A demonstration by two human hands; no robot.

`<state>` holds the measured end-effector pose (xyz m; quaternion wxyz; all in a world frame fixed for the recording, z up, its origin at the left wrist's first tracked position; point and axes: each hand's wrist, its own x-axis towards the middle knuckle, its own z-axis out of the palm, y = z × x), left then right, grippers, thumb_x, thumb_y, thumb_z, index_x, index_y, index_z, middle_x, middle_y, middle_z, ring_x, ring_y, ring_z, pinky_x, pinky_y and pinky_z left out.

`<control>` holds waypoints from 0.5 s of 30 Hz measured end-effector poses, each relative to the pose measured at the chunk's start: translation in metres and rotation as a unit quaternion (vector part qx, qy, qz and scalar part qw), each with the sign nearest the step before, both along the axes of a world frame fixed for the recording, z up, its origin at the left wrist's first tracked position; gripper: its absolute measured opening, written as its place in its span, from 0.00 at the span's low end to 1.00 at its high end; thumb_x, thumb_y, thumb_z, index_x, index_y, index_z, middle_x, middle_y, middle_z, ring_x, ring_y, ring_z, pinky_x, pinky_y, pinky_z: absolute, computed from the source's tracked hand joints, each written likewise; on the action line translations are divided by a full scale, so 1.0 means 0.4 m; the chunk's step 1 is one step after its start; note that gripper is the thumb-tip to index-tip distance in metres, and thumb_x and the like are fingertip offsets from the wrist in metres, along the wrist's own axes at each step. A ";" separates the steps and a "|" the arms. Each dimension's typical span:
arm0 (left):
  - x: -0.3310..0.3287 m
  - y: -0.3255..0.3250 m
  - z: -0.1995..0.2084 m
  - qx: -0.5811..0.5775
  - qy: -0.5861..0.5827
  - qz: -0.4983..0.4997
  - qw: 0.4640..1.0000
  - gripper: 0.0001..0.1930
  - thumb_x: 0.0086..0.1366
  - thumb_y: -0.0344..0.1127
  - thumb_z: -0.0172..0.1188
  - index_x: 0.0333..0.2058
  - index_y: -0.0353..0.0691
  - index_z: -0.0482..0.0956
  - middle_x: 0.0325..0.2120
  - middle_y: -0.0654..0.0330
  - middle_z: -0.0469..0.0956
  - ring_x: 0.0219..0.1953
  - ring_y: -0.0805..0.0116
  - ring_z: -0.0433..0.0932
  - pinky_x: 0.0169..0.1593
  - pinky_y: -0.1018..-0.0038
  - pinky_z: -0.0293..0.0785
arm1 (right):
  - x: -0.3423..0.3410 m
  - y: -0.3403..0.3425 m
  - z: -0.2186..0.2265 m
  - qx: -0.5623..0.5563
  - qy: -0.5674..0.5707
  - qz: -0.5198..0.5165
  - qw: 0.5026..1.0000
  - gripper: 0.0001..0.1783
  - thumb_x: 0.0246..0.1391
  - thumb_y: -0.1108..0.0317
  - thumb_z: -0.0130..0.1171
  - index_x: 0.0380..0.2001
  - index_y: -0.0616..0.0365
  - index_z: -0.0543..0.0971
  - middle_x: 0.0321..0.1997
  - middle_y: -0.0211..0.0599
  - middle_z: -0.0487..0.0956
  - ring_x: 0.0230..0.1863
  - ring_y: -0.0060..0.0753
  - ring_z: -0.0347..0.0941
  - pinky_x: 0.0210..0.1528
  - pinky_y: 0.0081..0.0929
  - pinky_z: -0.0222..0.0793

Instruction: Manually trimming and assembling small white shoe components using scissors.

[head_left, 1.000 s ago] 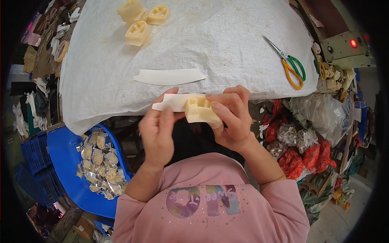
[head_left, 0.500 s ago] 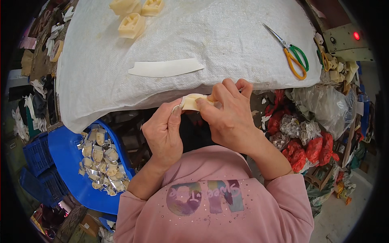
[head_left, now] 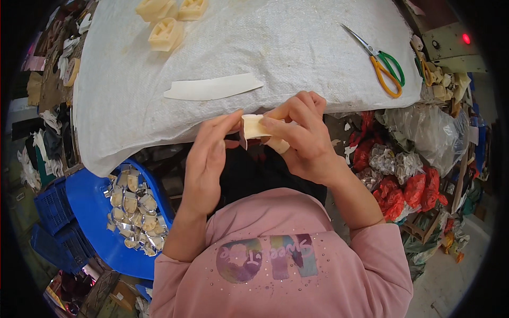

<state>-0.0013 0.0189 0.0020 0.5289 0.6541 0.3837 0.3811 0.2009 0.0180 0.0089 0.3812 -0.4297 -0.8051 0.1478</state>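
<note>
Just off the near edge of the white-covered table, my right hand (head_left: 306, 135) grips a cream shoe heel (head_left: 253, 127), its thumb and fingers pressed on the right part. A thin dark-backed flap (head_left: 243, 139) hangs at the heel's left side. Beside that flap, my left hand (head_left: 208, 159) has its fingers stretched out, the thumb apart and the index fingertip at the heel's upper left corner. On the table beyond lies a curved white strip (head_left: 213, 87). Scissors (head_left: 386, 69) with one green and one orange handle loop rest at the right, blades slightly parted.
Three cream hollow heels (head_left: 166, 35) sit at the table's far left. A blue chair (head_left: 98, 222) at my left carries a pile of cream and silvery pieces (head_left: 137, 212). Blue crates (head_left: 55, 204) stand beyond it. Red plastic bags (head_left: 389, 199) and clear plastic (head_left: 435, 138) crowd the right.
The heel has turned and moved slightly away from me. My left fingers have loosened from their pinch and straightened along its left side. My right hand keeps its grip.
</note>
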 end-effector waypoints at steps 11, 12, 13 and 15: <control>0.015 0.002 -0.021 -0.434 -0.245 -0.139 0.856 0.30 0.60 0.56 0.49 0.52 0.36 0.65 0.41 0.55 0.72 0.39 0.66 0.73 0.43 0.70 0.69 | -0.005 -0.019 0.016 -0.053 0.040 0.103 0.992 0.23 0.31 0.79 0.60 0.37 0.49 0.77 0.30 0.30 0.66 0.34 0.34 0.61 0.44 0.39 0.51; 0.018 0.002 -0.020 -0.435 -0.245 -0.138 0.855 0.30 0.60 0.56 0.49 0.52 0.36 0.65 0.41 0.55 0.72 0.39 0.66 0.73 0.43 0.70 0.69 | -0.006 -0.021 0.018 -0.054 0.040 0.103 0.992 0.23 0.31 0.79 0.60 0.37 0.49 0.77 0.30 0.30 0.66 0.34 0.34 0.61 0.44 0.39 0.51; 0.023 0.002 -0.016 -0.430 -0.241 -0.129 0.861 0.30 0.59 0.55 0.50 0.51 0.35 0.65 0.39 0.55 0.72 0.38 0.66 0.73 0.43 0.70 0.69 | -0.006 -0.023 0.022 -0.056 0.032 0.100 0.993 0.22 0.31 0.79 0.60 0.36 0.49 0.76 0.30 0.29 0.66 0.34 0.34 0.60 0.44 0.39 0.51; 0.032 0.001 -0.016 -0.425 -0.236 -0.120 0.866 0.30 0.58 0.54 0.51 0.50 0.35 0.66 0.38 0.55 0.72 0.38 0.67 0.73 0.43 0.71 0.69 | -0.006 -0.024 0.022 -0.059 0.024 0.098 0.993 0.22 0.31 0.79 0.60 0.35 0.48 0.76 0.29 0.29 0.65 0.34 0.34 0.60 0.44 0.39 0.51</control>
